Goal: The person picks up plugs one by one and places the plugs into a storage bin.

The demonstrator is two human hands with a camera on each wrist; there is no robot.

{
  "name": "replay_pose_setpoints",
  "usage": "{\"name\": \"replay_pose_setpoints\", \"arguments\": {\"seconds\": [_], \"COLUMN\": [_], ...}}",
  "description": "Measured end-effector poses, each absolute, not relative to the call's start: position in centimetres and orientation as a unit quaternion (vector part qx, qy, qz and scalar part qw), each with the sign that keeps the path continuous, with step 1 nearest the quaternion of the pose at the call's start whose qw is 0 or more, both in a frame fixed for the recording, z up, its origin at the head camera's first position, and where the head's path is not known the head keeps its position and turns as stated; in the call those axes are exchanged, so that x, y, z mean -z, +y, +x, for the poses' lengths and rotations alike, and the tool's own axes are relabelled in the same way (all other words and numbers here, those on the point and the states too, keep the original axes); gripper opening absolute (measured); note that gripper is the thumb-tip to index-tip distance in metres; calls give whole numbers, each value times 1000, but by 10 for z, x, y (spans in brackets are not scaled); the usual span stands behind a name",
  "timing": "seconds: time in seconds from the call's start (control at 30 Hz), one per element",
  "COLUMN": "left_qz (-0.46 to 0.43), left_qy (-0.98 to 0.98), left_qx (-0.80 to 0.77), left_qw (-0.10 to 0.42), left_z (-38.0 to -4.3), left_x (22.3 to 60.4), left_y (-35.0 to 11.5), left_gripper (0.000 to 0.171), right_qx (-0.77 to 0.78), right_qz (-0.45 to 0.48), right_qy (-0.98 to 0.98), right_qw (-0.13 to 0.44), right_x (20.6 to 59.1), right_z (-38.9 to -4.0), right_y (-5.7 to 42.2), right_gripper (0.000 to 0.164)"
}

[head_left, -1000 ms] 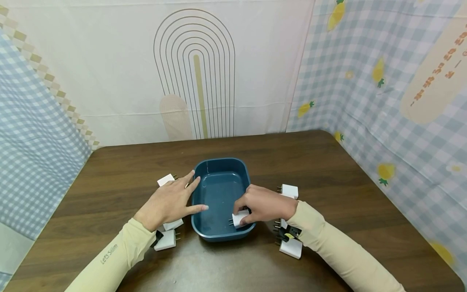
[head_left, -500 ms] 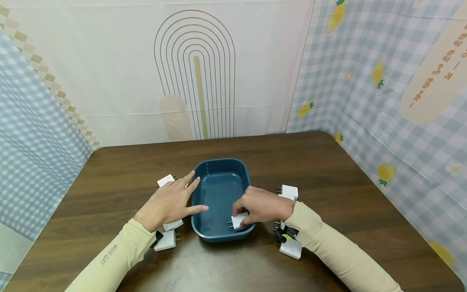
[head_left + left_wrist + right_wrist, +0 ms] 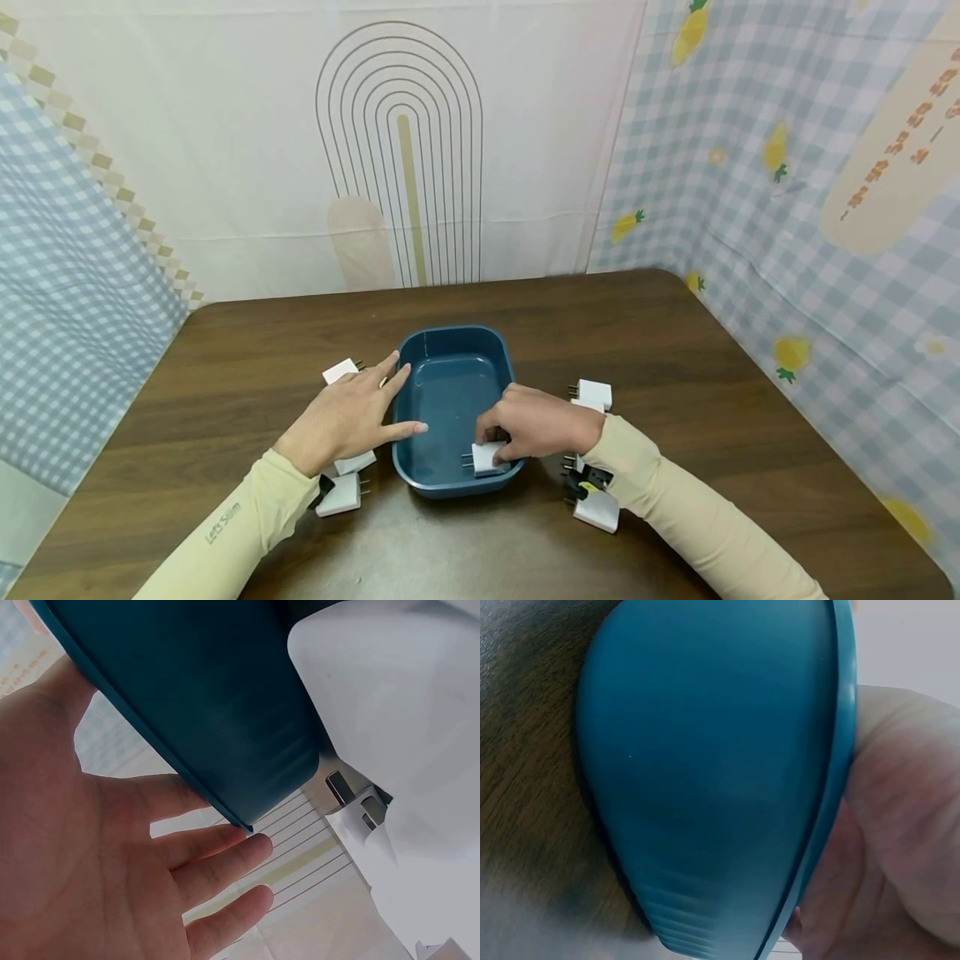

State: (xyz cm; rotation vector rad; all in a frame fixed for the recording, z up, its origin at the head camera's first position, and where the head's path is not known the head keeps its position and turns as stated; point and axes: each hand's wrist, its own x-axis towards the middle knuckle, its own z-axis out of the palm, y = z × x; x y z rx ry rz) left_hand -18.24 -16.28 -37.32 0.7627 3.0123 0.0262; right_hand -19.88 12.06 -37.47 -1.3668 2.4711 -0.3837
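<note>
A blue plastic basin (image 3: 448, 400) stands in the middle of the table. Inside its near right corner, my right hand (image 3: 538, 421) pinches a white charger plug (image 3: 487, 459) between thumb and fingers, its two prongs facing left. The right wrist view has the basin's outer wall (image 3: 705, 765) in front of the palm, and the plug is hidden there. My left hand (image 3: 347, 418) is spread at the basin's left rim, fingers straight, with the thumb reaching over the inside. In the left wrist view its fingertips (image 3: 259, 844) are right at the rim.
Several white charger plugs lie left of the basin, one at the back (image 3: 341, 371) and one at the front (image 3: 340, 496), partly under my left arm. More lie to the right, such as the back plug (image 3: 595, 393) and front plug (image 3: 597, 511), around my right wrist.
My right hand has moved slightly left and lower in the basin with the charger plug, whose prongs now point more level to the left. The left hand stays where it was.
</note>
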Motion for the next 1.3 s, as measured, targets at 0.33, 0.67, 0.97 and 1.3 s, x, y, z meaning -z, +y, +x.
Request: {"name": "replay_pose_setpoints", "arguments": {"seconds": [0.33,0.67,0.97,1.3], "left_qz": [247,246,246,246], "left_qy": [969,969,969,969], "left_qx": [-6,-7,-8,-8], "left_qw": [16,17,18,21], "left_z": [-183,-181,-181,-182], "left_x": [373,375,375,374], "left_y": [-164,-164,-164,-164], "left_gripper": [97,96,96,96], "right_qx": [120,132,149,130], "right_qz": [-479,-466,-434,-373], "right_qy": [859,871,888,916], "right_qw": [134,77,40,77], "right_x": [372,349,335,334], "right_z": [-197,-191,-203,-218], "right_y": [123,138,162,190], "right_gripper": [22,28,19,6]}}
